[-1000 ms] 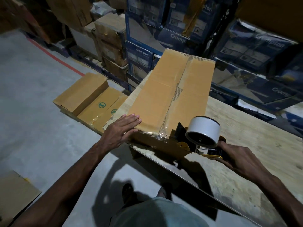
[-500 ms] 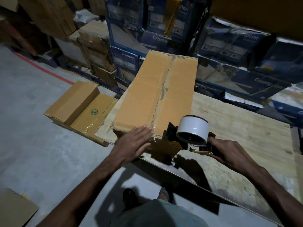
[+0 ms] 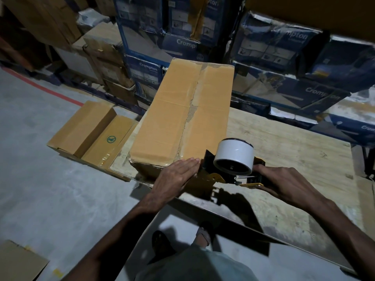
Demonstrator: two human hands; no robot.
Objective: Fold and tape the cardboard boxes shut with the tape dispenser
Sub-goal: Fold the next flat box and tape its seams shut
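A long brown cardboard box (image 3: 182,116) lies closed on the wooden table (image 3: 294,155), its flaps meeting in a centre seam covered by clear tape. My left hand (image 3: 176,175) lies flat, fingers together, over the box's near edge at the seam. My right hand (image 3: 284,181) grips the handle of the black and yellow tape dispenser (image 3: 233,161), whose white tape roll stands up beside the box's near right corner. The dispenser's front touches the near end of the box, right beside my left fingertips.
A second brown box (image 3: 91,130) with a green mark lies on the floor left of the table. Blue printed cartons (image 3: 182,45) and brown cartons are stacked behind. A flat cardboard piece (image 3: 18,262) lies at the lower left. My feet show below the table edge.
My left hand slid right along the box's near edge, from its left corner to the seam beside the dispenser. The dispenser stays at the near end of the box.
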